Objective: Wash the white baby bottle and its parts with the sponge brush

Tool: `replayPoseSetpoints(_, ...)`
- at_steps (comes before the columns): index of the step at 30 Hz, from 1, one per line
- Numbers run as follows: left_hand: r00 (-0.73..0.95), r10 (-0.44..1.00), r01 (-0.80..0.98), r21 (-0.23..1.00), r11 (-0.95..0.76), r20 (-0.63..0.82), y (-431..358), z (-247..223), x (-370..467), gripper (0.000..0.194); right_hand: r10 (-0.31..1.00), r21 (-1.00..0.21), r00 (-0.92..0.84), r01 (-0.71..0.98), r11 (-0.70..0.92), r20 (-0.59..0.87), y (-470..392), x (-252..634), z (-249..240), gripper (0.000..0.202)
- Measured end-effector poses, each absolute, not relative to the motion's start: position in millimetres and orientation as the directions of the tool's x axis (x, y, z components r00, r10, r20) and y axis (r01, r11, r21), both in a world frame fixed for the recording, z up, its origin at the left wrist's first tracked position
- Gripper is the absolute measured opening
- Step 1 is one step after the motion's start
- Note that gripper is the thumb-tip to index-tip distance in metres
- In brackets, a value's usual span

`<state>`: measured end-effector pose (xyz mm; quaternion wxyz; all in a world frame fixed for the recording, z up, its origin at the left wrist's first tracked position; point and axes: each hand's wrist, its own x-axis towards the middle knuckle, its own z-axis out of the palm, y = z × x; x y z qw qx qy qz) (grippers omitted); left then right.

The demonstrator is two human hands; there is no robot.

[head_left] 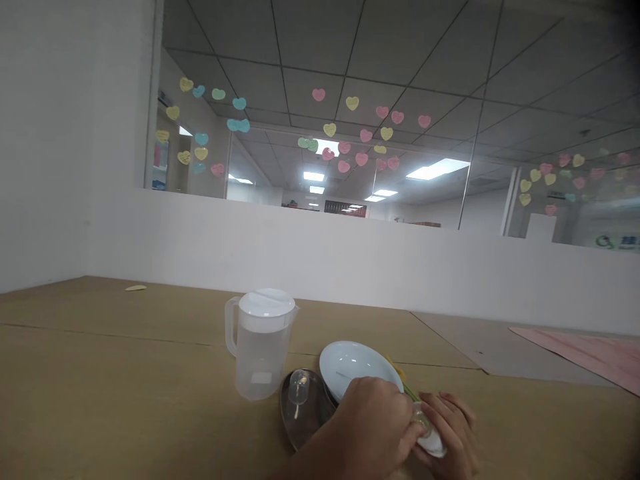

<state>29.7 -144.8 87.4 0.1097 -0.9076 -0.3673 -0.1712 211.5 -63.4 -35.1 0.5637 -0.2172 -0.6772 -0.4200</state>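
Observation:
My left hand (373, 423) is closed in a fist just in front of the white bowl (345, 357), its thumb pressed against a small clear container with a white part (434, 443). From the other side, my right hand (453, 433) wraps its fingers round the same small container. Its exact kind is partly hidden by my fingers. A thin line shows inside the bowl beside my left knuckles; I cannot tell what it is. Left of the bowl lies a dark metal tray (295, 423) with a small clear plastic piece (299, 388) in it. A green and yellow stem (410, 392) sticks out behind my hands.
A translucent pitcher (263, 360) with a white lid stands left of the tray. A pale flat piece (135, 288) lies at the back left of the brown table (125, 400). Pink cloth (590, 353) lies at the right. Behind runs a white wall (300, 247) under a window.

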Motion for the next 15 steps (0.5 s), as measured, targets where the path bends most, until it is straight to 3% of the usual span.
replayPoseSetpoints(7,0.565,0.742,0.789,0.027,-0.614,0.361,-144.8,95.8,26.3,0.028,-0.177,0.286,-0.225,0.792,0.539,0.958,-65.2,204.9,-33.9,0.023)
replayPoseSetpoints(12,0.485,0.808,0.838,0.084,-0.539,0.335,-139.8,104.6,11.6,0.024,-0.239,0.056,0.076,0.863,0.503,0.968,-60.7,199.9,-31.7,0.03)
replayPoseSetpoints(15,0.542,0.763,0.806,0.041,-0.591,0.352,-133.5,93.6,3.6,0.031,-0.159,0.029,0.083,0.802,0.597,0.984,-61.2,196.5,-33.1,0.019)
